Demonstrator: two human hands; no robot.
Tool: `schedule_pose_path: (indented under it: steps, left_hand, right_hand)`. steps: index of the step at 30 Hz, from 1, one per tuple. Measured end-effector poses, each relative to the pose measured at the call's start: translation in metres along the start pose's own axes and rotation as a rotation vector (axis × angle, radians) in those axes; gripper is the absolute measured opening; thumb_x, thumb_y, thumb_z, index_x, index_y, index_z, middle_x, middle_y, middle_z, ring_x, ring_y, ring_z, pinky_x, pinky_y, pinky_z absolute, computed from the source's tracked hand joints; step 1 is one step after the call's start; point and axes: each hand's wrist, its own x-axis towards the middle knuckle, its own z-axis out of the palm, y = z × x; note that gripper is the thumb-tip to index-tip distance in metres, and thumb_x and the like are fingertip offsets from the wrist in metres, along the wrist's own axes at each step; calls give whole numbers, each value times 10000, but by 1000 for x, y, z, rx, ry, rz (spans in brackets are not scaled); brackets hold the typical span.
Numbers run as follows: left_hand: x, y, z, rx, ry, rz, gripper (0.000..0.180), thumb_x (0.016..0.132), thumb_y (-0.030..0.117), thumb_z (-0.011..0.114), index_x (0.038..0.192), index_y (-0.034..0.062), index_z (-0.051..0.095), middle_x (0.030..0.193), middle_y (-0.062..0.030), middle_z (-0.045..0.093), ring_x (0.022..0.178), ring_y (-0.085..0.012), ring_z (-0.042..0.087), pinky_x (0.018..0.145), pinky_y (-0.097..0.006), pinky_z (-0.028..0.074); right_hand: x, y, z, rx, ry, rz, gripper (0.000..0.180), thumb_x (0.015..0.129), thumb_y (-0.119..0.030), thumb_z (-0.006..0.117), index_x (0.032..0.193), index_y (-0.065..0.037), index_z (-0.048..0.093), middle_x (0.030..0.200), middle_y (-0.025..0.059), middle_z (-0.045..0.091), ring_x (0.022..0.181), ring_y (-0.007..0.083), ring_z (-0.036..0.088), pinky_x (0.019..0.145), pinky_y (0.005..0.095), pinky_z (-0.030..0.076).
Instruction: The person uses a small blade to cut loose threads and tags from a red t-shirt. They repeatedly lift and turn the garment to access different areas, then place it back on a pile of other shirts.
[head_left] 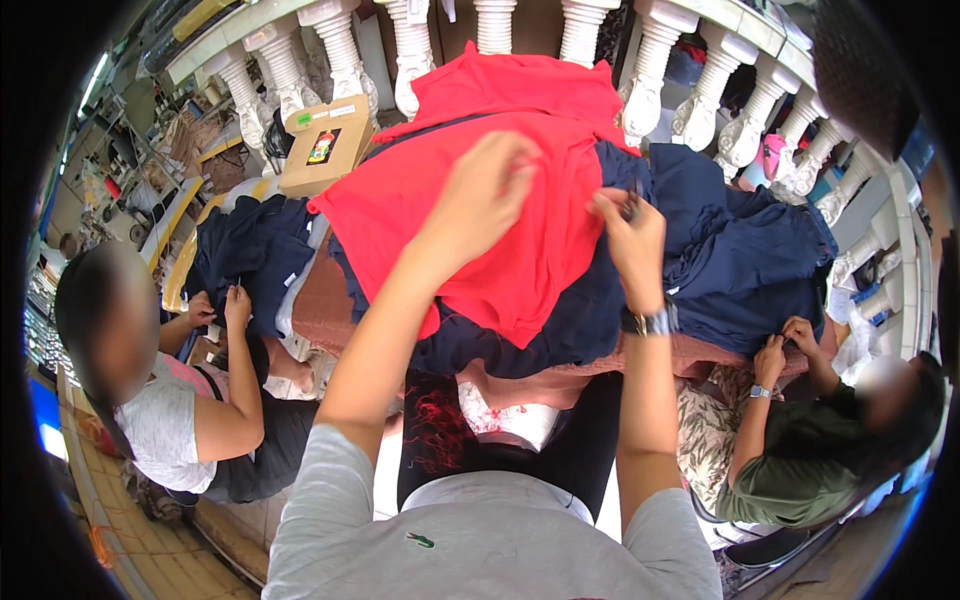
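Observation:
A bright red piece of cloth [400,205], which looks like a garment, lies spread over a pile of navy garments [490,345] in front of me. Above the red cloth is my left hand [490,190], its fingers bent but smeared by motion, so whether they pinch anything is unclear. My right hand [638,240] is closed at the cloth's right edge, with a small dark tool [630,207] poking out between thumb and fingers. Its exact kind is too small to make out. A watch sits on my right wrist.
A cardboard box [310,165] stands at the back left, before a white balustrade [655,70]. More navy garments [730,245] lie to the right. Co-workers sit at both sides, their hands on navy cloth [255,250] at left and at the right pile's edge. Brown cloth [530,378] hangs in front.

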Motion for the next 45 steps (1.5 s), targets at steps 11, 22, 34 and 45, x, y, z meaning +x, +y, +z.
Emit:
schedule_pose_path:
  steps: [11, 22, 34, 45]
  left_hand:
    - [96, -93, 49, -317, -198, -486, 339, 939, 317, 701, 1063, 1, 703, 1122, -110, 719, 1053, -208, 665, 925, -346, 495]
    - [42, -17, -152, -45, 1, 3, 225, 780, -99, 557, 902, 4, 716, 918, -18, 612, 979, -141, 589, 945, -270, 426]
    - [-113, 36, -81, -52, -67, -517, 361, 874, 111, 758, 1174, 28, 575, 1287, -135, 566, 842, -152, 615, 817, -298, 498]
    - [-16, 16, -45, -750, 408, -133, 772, 853, -76, 708, 1510, -36, 304, 972, -86, 660, 818, -124, 636, 845, -245, 521]
  right_hand:
    - [65, 23, 48, -190, -22, 102, 436, 812, -333, 805, 1031, 33, 714, 796, 122, 726, 748, 217, 696, 740, 357, 529]
    - [24, -69, -4, -155, 267, -564, 150, 789, 29, 694, 935, 7, 720, 761, 20, 650, 612, 76, 509, 564, 234, 410]
    - [-50, -29, 10, -196, -27, -212, 235, 887, 32, 624, 1119, 34, 665, 690, 39, 657, 541, 55, 489, 528, 237, 389]
    - [54, -102, 38, -177, 237, -624, 190, 921, -75, 612, 1067, -1, 708, 908, 126, 731, 799, 164, 658, 751, 309, 502]
